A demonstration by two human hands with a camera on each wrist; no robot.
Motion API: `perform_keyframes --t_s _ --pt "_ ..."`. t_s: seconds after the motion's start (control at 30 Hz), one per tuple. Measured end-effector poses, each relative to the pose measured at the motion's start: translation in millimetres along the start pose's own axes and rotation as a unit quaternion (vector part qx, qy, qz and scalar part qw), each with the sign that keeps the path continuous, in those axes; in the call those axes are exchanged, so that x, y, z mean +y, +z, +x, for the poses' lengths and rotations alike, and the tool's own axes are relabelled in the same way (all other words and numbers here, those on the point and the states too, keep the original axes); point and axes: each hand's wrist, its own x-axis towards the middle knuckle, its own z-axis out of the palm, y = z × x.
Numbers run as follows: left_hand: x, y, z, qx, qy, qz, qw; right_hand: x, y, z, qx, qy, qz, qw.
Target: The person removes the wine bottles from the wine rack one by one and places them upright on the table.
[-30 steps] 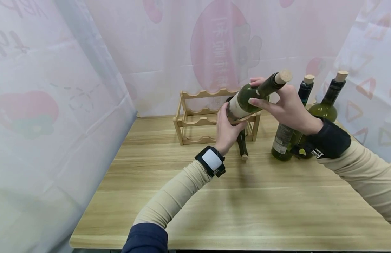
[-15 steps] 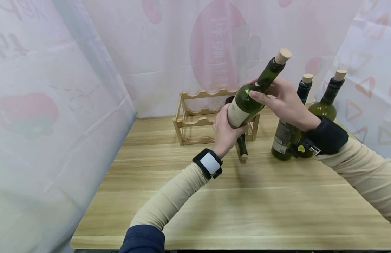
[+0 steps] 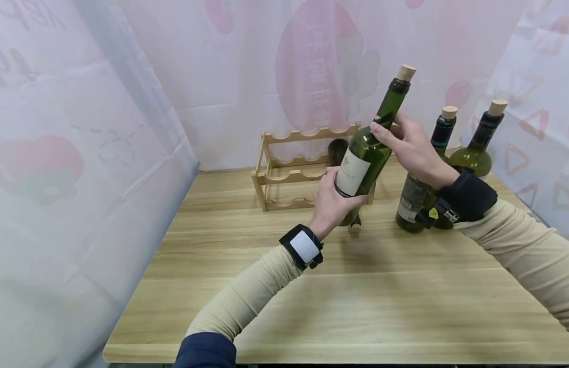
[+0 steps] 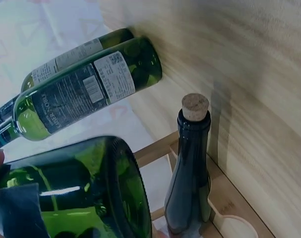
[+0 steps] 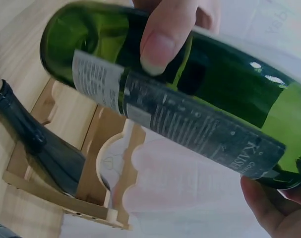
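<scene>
A green wine bottle (image 3: 371, 147) with a pale label and a cork is held tilted above the table, its neck up and to the right. My left hand (image 3: 331, 207) grips its lower body, thumb on the near side. Around the shoulder, just below the neck, my right hand (image 3: 415, 151) holds it with thumb and fingers. Behind the held bottle stands a wooden wine rack (image 3: 289, 177), partly hidden by it. One dark corked bottle (image 4: 190, 168) lies in the rack's lower level. In the right wrist view, the held bottle's dark back label (image 5: 200, 129) shows.
Two corked wine bottles stand upright at the right: a nearer bottle (image 3: 410, 199) and a farther bottle (image 3: 470, 159), both partly covered by my right hand and wrist strap. The wooden table (image 3: 247, 276) ends at a front edge. Printed curtains hang behind and at both sides.
The held bottle has swung from a slanted pose towards upright, its cork rising and its base coming down nearer. My left hand has moved slightly down with it; both hands still hold it.
</scene>
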Motion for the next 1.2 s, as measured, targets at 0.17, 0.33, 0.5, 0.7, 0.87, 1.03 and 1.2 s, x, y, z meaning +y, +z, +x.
perform_keyframes --t_s 0.17,0.33,0.5,0.7,0.87,1.03,1.2 --pt "2.3 1.8 -5.1 -0.023 -0.015 0.000 0.9996 5.6 -1.8 -3.0 0.001 0.011 -0.009 1.000" --pt "3.9 5.8 -10.2 -0.036 -0.020 0.003 0.9991 6.7 -4.5 -11.6 -0.002 0.016 -0.033 0.999" --pt "6.8 9.1 -13.9 -0.043 -0.025 0.009 0.9987 6.6 -7.2 -20.6 0.009 0.019 -0.043 0.999" --pt "10.2 13.9 -17.7 -0.059 -0.031 0.005 0.9977 8.5 -11.2 -30.3 0.028 0.028 -0.057 0.998" --pt "13.2 17.9 -19.5 -0.066 -0.028 0.007 0.9974 10.1 -14.6 -36.8 0.041 0.037 -0.058 0.997" --pt "15.4 21.2 -20.6 -0.073 -0.026 0.012 0.9969 11.9 -18.1 -41.3 0.049 0.037 -0.053 0.997" --pt "17.2 24.4 -21.8 -0.073 -0.017 0.011 0.9971 13.2 -21.2 -44.4 0.052 0.029 -0.047 0.997"
